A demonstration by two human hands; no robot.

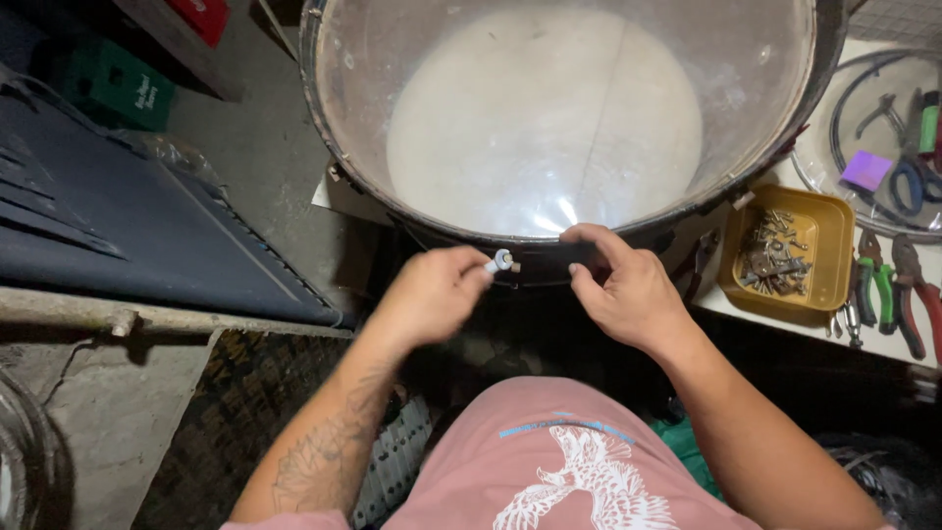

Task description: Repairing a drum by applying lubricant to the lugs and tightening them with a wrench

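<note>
A large drum [549, 118] with a clear glossy head and a dark hoop [461, 234] lies flat in front of me. My left hand [432, 292] is closed on a small silver wrench [500, 261], whose head sits at the near edge of the hoop. My right hand [623, 285] rests on the hoop just to the right, with thumb and fingers pinching the rim.
A yellow tray [829, 240] of screws and small metal parts sits at the right. Pliers with red and green handles [888, 290] lie beside it. A clear round lid holding scissors and tools [883, 137] is at the upper right. A dark ribbed panel [108, 226] lies at left.
</note>
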